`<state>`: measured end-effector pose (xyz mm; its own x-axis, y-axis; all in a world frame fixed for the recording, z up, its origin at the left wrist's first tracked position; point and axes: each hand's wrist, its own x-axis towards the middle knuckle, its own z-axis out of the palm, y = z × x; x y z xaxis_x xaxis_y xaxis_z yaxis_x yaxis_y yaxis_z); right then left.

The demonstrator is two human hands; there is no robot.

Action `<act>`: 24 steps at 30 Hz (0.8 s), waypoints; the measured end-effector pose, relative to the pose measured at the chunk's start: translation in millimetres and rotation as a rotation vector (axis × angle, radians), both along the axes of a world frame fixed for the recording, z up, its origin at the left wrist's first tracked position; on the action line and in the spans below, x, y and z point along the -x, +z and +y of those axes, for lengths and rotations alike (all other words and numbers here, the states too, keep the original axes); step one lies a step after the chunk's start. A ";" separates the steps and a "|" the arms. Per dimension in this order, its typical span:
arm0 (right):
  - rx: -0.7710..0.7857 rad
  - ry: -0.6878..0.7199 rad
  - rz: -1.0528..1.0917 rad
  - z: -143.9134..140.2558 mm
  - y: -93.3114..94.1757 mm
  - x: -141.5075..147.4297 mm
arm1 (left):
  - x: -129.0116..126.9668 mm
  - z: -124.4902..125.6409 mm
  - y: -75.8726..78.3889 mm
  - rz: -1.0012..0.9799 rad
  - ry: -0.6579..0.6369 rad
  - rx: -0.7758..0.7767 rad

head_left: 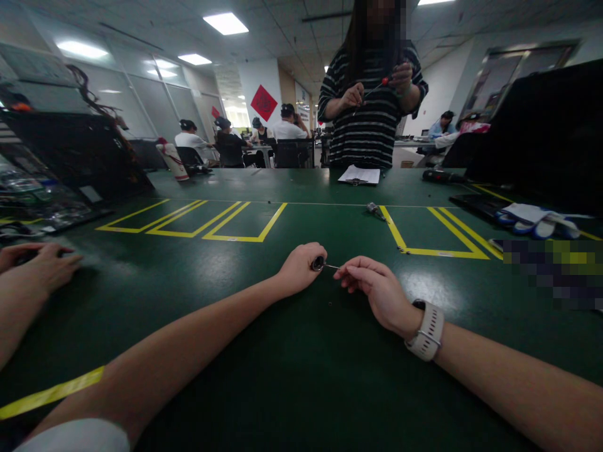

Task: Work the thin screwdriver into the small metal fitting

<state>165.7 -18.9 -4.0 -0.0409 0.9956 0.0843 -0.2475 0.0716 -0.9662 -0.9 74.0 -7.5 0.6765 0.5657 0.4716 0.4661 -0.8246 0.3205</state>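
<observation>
My left hand (301, 269) is closed around a small metal cylinder (318, 263), whose round dark end faces me. From the right, my right hand (372, 285), with a pale watch strap on the wrist, pinches a thin metal rod (332, 267). The rod's far end meets the cylinder's edge; I cannot tell whether it goes inside. Both hands are just above the green table (282, 351). A tiny ring-like piece (330, 304) lies on the tabletop below them. Farther off lies a small metal fitting (374, 211) beside yellow tape.
Another person's hand (44, 267) rests at the left. Opposite, a person in a striped top (362, 135) holds a thin tool with a red part. A clipboard with paper (359, 175), gloves (537, 220), a dark power tool (443, 177) and a white bottle (173, 160) are around.
</observation>
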 end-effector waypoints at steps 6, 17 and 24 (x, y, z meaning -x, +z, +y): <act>0.033 0.026 0.052 2.6 0.4 -2.5 | 0.3 -1.4 0.2 0.024 -0.028 -0.013; 0.055 0.065 0.121 5.4 -1.0 -7.4 | -0.4 -1.1 2.4 -0.126 -0.108 0.145; 0.068 0.037 0.126 4.1 0.9 -6.5 | 0.0 -0.4 1.7 -0.097 -0.089 0.143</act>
<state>172.2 -14.9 -3.1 -0.0711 0.9972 0.0234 -0.3688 -0.0045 -0.9295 -0.9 73.6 -5.8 0.6823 0.5715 0.4559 0.3549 -0.8041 0.4769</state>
